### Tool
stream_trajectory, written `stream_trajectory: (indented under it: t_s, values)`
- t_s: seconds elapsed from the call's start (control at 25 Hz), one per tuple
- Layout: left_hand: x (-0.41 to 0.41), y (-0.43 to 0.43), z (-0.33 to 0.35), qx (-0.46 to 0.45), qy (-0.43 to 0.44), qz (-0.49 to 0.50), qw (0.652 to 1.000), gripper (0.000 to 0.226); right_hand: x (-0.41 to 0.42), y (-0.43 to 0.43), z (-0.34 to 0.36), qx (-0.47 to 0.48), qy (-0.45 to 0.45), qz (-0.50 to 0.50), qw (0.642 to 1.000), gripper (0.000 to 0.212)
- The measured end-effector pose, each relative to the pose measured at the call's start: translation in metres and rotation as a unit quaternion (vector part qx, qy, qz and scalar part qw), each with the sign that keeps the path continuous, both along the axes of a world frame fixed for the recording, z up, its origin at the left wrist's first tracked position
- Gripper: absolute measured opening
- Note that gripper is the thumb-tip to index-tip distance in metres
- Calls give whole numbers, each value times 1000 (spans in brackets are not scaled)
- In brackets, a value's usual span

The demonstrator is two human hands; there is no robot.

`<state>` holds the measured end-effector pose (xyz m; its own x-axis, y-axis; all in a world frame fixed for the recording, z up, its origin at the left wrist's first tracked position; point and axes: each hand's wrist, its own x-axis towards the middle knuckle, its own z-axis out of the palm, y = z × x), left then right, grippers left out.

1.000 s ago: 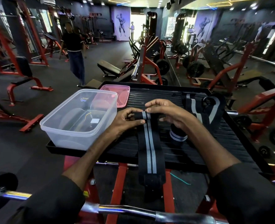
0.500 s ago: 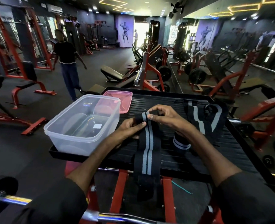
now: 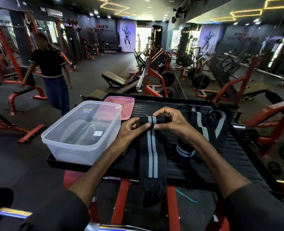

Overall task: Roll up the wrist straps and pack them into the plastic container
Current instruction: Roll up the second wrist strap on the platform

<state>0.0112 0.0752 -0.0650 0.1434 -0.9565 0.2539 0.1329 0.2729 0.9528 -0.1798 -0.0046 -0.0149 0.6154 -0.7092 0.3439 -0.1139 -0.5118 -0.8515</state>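
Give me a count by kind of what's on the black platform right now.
Wrist straps: 3, namely the strap being rolled, a rolled strap, a loose strap pile
Clear container: 1
Pink lid: 1
Total: 5

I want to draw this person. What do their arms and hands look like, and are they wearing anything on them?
Both arms wear black long sleeves, pushed up so the forearms are bare. The left sleeve and right sleeve look plain, with no markings visible. The left hand and right hand are bare: no gloves, rings, watch or bands visible. Fingernails are short.
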Motion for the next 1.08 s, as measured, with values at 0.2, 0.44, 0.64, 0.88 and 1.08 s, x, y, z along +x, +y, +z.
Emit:
stream_trajectory:
  t_s: [0.2,0.44,0.64,0.88,1.08]
  values:
    - [2,-5,3,-19,14,28,999,15,-2,6,21,211,12,-6,977,34]
    - [4,-11,13,-45,46,58,996,27,12,12,13,227,0,-45,973,47]
    - [11,-10,23,-39,13,49,998,38,6,11,14,115,-17,-30,993,23]
    - [20,-9,13,128,-124,-69,982,36,4,7,-1,113,-39,-11,993,36]
    - [11,-7,5,43,-111,-7,993,32,3,5,-7,116,-27,-7,993,42]
